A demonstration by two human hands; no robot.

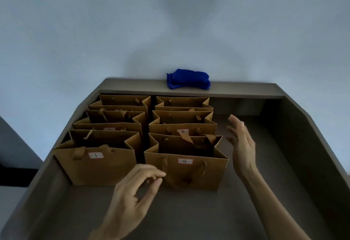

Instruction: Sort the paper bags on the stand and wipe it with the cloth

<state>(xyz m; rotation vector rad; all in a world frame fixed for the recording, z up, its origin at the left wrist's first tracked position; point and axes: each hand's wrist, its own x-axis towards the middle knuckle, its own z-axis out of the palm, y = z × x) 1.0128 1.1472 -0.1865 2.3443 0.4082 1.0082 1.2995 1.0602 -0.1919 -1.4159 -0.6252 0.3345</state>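
Pale wall behind a grey stand (pixel 295 164) holding six upright paper bags (pixel 181 118) in two rows. Bag 4 (pixel 186 171) stands front-right — the left hand (pixel 132 190) hovers just before it, fingers loosely curled, holding nothing; the right hand (pixel 243 145) beside it, fingers spread. Beyond the bags, a blue cloth (pixel 188 79) lies on the back ledge.

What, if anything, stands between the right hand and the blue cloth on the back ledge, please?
Nothing visible does. The right hand hangs open over bare stand floor, right of bags 4 and 5. The cloth lies on the ledge beyond and slightly left; the bags stay left of that line.
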